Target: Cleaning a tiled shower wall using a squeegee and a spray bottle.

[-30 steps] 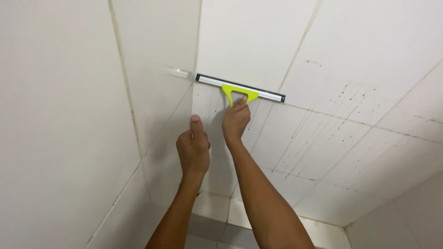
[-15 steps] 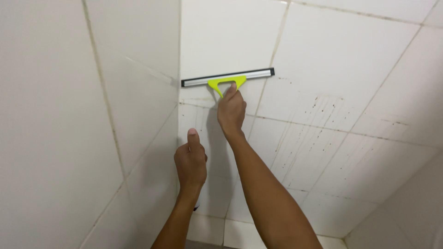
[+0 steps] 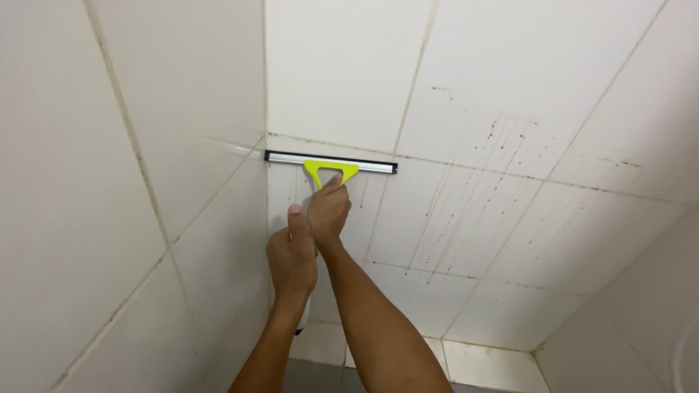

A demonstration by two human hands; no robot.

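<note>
My right hand [image 3: 329, 211] grips the yellow-green handle of a squeegee [image 3: 331, 164]. Its black and silver blade lies flat against the white tiled wall [image 3: 342, 80], just below a horizontal grout line, with its left end at the room's corner. My left hand [image 3: 291, 258] is pressed against my right hand from the left, thumb up. It is closed around a white object [image 3: 303, 320] that sticks out below the fist. I cannot tell what that object is.
The left wall [image 3: 95, 182] meets the wiped wall at the corner. Brown drip stains [image 3: 480, 189] run down the tiles right of the squeegee. Another wall [image 3: 641, 335] closes in at the lower right, and a strip of floor tiles [image 3: 488, 364] shows at the bottom.
My left hand has risen from below my right hand until it touches it. The squeegee blade has levelled out and stays in the corner by the grout line.
</note>
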